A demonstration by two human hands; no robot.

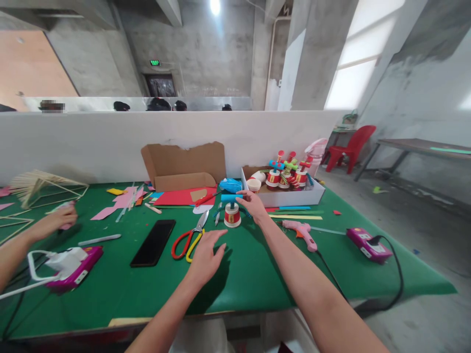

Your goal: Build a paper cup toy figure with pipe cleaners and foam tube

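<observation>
A small paper cup point(232, 216) with a red and gold band stands upside down on the green table. Across its top lies a blue paper tube point(228, 198), and dark green coiled strips hang at the cup's sides. My right hand point(253, 205) pinches the tube's right end between thumb and fingers. Lower and to the left, my left hand point(209, 256) hovers with fingers apart and nothing in them. Beside it are scissors point(188, 240) with one red and one yellow handle, blades pointing away. The left fingers partly cover the yellow handle.
A white box point(294, 197) holds several finished cup figures at the back. A pink glue gun point(300, 232) with its cord lies right, near a purple power strip point(369, 245). A black phone point(153, 243) lies left. Another person's hand point(66, 215) works at far left.
</observation>
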